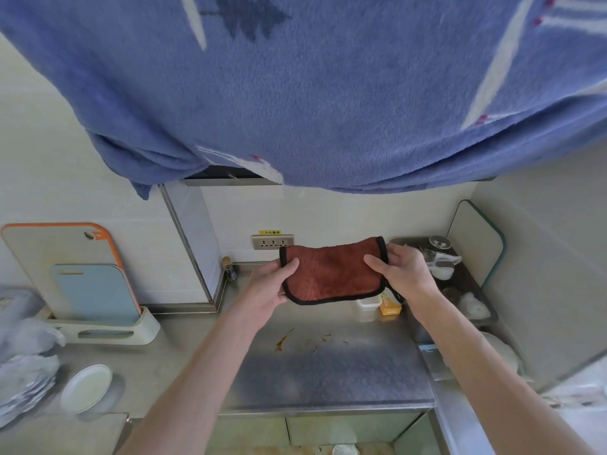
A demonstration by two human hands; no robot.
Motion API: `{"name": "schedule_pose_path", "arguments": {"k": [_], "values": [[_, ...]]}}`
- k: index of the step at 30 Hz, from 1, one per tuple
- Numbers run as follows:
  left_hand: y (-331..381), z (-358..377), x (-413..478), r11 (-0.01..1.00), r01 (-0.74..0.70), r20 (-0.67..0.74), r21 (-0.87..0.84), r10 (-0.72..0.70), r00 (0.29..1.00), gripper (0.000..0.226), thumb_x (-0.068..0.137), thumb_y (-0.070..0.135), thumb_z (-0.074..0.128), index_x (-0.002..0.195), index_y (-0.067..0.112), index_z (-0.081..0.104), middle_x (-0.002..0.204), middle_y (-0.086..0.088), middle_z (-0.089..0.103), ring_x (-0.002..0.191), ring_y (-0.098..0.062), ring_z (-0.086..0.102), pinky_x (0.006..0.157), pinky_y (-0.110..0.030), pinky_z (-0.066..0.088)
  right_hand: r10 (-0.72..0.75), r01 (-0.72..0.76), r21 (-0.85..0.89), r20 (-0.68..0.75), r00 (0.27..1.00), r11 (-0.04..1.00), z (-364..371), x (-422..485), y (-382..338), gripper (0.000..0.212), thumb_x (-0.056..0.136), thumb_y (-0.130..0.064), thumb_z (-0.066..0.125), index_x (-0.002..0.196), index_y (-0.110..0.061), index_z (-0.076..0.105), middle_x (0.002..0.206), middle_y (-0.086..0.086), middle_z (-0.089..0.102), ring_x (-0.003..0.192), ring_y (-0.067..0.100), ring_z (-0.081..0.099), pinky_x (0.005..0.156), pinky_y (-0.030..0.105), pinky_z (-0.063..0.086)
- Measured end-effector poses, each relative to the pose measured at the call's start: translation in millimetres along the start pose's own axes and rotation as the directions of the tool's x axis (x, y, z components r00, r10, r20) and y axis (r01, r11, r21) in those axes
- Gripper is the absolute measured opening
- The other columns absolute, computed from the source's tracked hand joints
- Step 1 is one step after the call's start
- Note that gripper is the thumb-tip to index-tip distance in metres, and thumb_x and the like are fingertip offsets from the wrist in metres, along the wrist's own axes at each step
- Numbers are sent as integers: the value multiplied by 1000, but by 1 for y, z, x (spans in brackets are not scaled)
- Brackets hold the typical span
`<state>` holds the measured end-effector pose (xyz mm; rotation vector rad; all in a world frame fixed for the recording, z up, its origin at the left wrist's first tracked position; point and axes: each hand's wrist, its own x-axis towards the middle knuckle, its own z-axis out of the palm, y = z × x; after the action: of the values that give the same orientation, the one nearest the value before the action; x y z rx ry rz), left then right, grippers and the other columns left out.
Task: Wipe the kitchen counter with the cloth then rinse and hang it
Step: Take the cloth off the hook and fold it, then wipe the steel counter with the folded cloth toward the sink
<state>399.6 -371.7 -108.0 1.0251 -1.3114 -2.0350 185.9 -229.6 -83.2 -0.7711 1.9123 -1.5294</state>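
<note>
A rust-red cloth (333,270) with a black hem is stretched in the air above the steel counter (328,366). My left hand (272,285) grips its left edge and my right hand (400,269) grips its right edge. Below the cloth, brownish-orange food scraps and smears (285,339) lie on the counter top.
Cutting boards (82,284) stand in a holder at left, with a white plate (86,387) and stacked dishes (23,385) nearby. A spice bottle (229,268), small containers (369,305), an orange item (390,308) and a rack of kitchenware (460,284) sit at right. Blue fleece fabric (312,87) hangs overhead.
</note>
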Motion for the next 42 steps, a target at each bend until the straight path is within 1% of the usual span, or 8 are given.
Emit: {"name": "schedule_pose_path", "arguments": {"k": [7,17,21,23,26,30,35,42], "values": [[-6,19,-3,949,-218,-69,227,239,968,25,103,30,60,120,18,73,113,-3,78,108,-22,74,95,-46,60,-152,136,-122,-134,979,983,23,-3,0,10,91,-16,79,98,-22,82,89,-5,80,89,22,79,84,44,65],[0,38,-14,953,-285,120,101,272,955,43,93,41,71,132,22,67,122,-2,76,116,-19,71,101,-46,56,-320,370,-82,356,878,925,66,-32,-7,43,103,4,41,130,-13,70,133,-34,52,113,-27,50,89,1,45],[-2,31,-8,958,-264,-4,107,266,964,34,94,30,74,126,20,70,118,0,77,112,-15,72,102,-43,56,-368,365,87,402,838,927,64,-25,7,59,96,20,44,124,-22,75,135,-19,64,123,-7,62,103,21,53],[-4,27,-6,964,-242,-56,109,249,967,28,100,31,65,124,17,72,116,-3,78,110,-19,73,102,-46,56,-312,288,131,227,923,949,62,-18,20,54,93,18,53,114,-23,81,126,-2,76,122,18,69,108,45,55],[-8,20,-5,975,-191,-75,114,201,977,35,101,40,60,125,17,71,116,-2,78,110,-18,73,97,-41,59,-150,150,143,-14,989,978,56,-10,33,29,95,1,67,113,-18,78,108,3,80,105,25,75,99,45,60],[-16,10,-7,992,-114,-4,62,114,993,37,99,42,62,124,16,71,117,-3,78,109,-17,74,88,-32,61,169,-233,241,258,951,942,61,-10,50,68,77,-54,87,134,-22,65,124,1,76,114,20,74,101,42,58],[-27,-13,-1,980,-28,-16,197,32,999,32,95,33,71,121,15,72,114,-3,78,104,-21,76,85,-38,63,197,-303,345,310,930,888,78,-11,67,25,91,-17,78,115,-11,76,114,10,80,111,29,75,100,45,59],[-97,-73,22,978,100,-184,184,-66,981,26,88,3,78,111,12,72,106,-10,78,91,-21,78,68,-30,63,283,-334,231,227,932,914,128,-2,124,37,84,-6,84,118,-16,74,113,9,80,109,31,75,103,51,57]]}}
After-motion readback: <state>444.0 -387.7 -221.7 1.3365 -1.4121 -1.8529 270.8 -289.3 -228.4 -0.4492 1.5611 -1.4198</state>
